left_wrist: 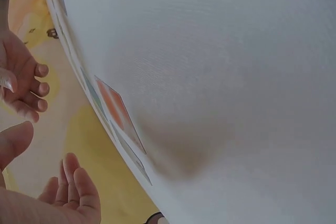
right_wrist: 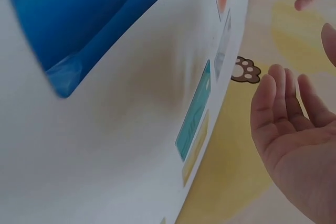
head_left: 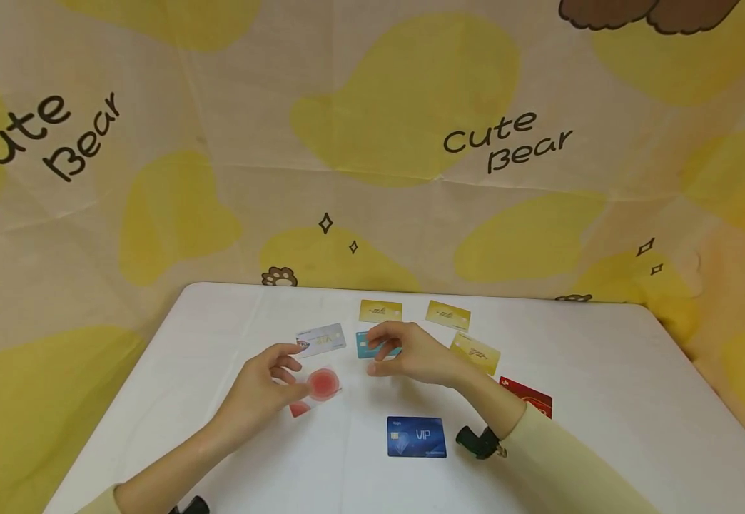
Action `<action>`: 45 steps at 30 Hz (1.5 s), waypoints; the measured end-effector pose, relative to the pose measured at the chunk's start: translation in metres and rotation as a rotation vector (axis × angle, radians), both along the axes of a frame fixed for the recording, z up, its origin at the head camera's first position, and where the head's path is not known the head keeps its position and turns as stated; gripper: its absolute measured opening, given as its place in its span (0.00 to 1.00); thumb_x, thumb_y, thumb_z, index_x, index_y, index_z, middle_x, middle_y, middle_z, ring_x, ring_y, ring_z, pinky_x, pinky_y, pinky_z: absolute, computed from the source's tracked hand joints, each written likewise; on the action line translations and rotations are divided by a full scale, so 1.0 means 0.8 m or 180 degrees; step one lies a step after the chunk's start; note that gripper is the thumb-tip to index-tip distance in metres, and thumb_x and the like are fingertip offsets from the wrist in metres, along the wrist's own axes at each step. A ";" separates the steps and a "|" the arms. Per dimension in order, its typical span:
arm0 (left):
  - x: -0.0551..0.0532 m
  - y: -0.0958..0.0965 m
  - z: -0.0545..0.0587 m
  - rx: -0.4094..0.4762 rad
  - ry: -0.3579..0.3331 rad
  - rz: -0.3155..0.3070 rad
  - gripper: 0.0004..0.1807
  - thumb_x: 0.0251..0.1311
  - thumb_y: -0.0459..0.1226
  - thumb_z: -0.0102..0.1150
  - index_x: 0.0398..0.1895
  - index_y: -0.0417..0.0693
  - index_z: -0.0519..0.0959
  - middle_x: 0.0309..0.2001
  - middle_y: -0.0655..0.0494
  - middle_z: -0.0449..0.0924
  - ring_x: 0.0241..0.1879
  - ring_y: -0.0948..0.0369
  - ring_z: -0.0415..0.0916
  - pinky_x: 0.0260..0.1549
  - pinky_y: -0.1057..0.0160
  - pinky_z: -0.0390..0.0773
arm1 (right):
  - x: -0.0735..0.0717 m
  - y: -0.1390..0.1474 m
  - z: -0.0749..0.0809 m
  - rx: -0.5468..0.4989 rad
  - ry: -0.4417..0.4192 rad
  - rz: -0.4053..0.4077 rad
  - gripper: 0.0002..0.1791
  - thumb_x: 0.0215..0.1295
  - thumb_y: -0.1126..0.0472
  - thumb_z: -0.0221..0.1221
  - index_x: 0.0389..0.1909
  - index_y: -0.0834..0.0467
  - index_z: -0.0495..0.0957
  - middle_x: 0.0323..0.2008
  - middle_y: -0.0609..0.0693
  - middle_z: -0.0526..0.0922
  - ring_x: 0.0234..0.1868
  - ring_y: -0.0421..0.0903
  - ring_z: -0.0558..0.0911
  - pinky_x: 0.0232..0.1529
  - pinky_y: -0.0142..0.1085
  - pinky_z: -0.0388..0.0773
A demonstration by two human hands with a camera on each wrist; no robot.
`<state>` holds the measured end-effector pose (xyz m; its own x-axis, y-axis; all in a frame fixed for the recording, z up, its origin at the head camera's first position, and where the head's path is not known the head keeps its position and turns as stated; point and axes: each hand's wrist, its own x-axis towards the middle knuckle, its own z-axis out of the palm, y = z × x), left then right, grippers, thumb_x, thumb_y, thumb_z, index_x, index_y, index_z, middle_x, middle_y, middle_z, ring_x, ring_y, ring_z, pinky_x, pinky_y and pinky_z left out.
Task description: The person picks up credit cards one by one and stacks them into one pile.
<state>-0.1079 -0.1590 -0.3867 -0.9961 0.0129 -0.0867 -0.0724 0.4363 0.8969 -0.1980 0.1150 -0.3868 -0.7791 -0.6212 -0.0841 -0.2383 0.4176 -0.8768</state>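
Observation:
My left hand (head_left: 265, 385) hovers over the table's left-middle, its loosely bent fingers holding nothing. In the head view it overlaps a white card with a red circle (head_left: 323, 384), and its fingertips come close to a silver card (head_left: 322, 340). Above a teal card (head_left: 364, 345), partly covered in that view, hangs my right hand (head_left: 414, 351), also without anything in its fingers. Both wrist views show the left hand (left_wrist: 65, 198) and right hand (right_wrist: 299, 135) raised off the white surface, palms facing each other. A blue VIP card (head_left: 416, 437) lies nearer to me.
Gold cards (head_left: 381, 310) lie toward the back of the white table (head_left: 218, 328), several in all. A red card (head_left: 529, 397) is partly behind my right forearm. Dark wrist devices (head_left: 478, 441) sit at both wrists. A yellow-patterned cloth (head_left: 372, 143) hangs behind the table.

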 end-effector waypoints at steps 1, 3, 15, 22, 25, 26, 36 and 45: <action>0.000 -0.001 -0.001 -0.0020 -0.0010 0.0007 0.34 0.53 0.29 0.75 0.66 0.37 0.76 0.49 0.44 0.80 0.44 0.55 0.76 0.34 0.65 0.78 | -0.001 -0.003 -0.001 -0.0008 -0.0001 0.0025 0.29 0.61 0.59 0.75 0.61 0.63 0.79 0.54 0.58 0.83 0.47 0.46 0.83 0.51 0.38 0.79; -0.001 -0.004 -0.004 -0.0069 -0.0013 0.0008 0.34 0.53 0.29 0.75 0.65 0.35 0.75 0.49 0.44 0.80 0.45 0.54 0.76 0.35 0.65 0.78 | -0.003 -0.008 -0.004 -0.0008 -0.0001 0.0068 0.30 0.61 0.59 0.75 0.62 0.64 0.79 0.54 0.56 0.84 0.48 0.45 0.83 0.52 0.38 0.79; -0.006 -0.014 -0.013 -0.0297 -0.0205 0.0103 0.35 0.49 0.29 0.77 0.64 0.32 0.75 0.46 0.44 0.81 0.41 0.54 0.74 0.33 0.63 0.77 | -0.012 -0.039 -0.017 0.0168 -0.0168 0.0128 0.29 0.59 0.59 0.75 0.61 0.60 0.80 0.52 0.55 0.84 0.49 0.48 0.81 0.51 0.37 0.78; -0.004 -0.018 -0.023 -0.0473 -0.0378 0.0105 0.34 0.46 0.29 0.77 0.60 0.30 0.76 0.44 0.45 0.81 0.38 0.55 0.75 0.35 0.60 0.78 | -0.014 -0.059 -0.030 0.0445 -0.0145 0.0128 0.28 0.56 0.60 0.76 0.59 0.57 0.82 0.47 0.47 0.84 0.46 0.45 0.80 0.49 0.35 0.78; -0.004 -0.019 -0.027 -0.0493 -0.0438 0.0093 0.34 0.46 0.29 0.78 0.59 0.29 0.77 0.44 0.45 0.80 0.39 0.54 0.75 0.36 0.60 0.78 | -0.014 -0.064 -0.031 0.0515 -0.0110 0.0147 0.29 0.55 0.61 0.77 0.59 0.57 0.82 0.47 0.47 0.83 0.45 0.44 0.80 0.48 0.33 0.78; -0.004 -0.019 -0.027 -0.0508 -0.0461 0.0091 0.33 0.46 0.29 0.78 0.59 0.29 0.77 0.44 0.45 0.80 0.39 0.54 0.75 0.37 0.60 0.78 | -0.015 -0.066 -0.030 0.0523 -0.0100 0.0157 0.29 0.55 0.61 0.77 0.59 0.57 0.82 0.47 0.47 0.83 0.45 0.44 0.80 0.48 0.33 0.79; -0.008 -0.024 -0.032 -0.0624 -0.0611 0.0028 0.31 0.48 0.32 0.81 0.54 0.27 0.79 0.42 0.45 0.79 0.42 0.53 0.75 0.43 0.56 0.79 | -0.024 -0.085 -0.025 0.0716 -0.0141 0.0426 0.28 0.56 0.66 0.75 0.59 0.60 0.81 0.46 0.50 0.82 0.42 0.45 0.79 0.46 0.31 0.78; -0.012 -0.023 -0.038 -0.0646 -0.0640 0.0023 0.30 0.44 0.29 0.80 0.52 0.29 0.80 0.40 0.47 0.75 0.40 0.53 0.73 0.40 0.57 0.76 | -0.031 -0.094 -0.043 0.0902 -0.0015 0.0431 0.24 0.52 0.63 0.80 0.51 0.58 0.84 0.40 0.46 0.81 0.39 0.43 0.76 0.44 0.30 0.76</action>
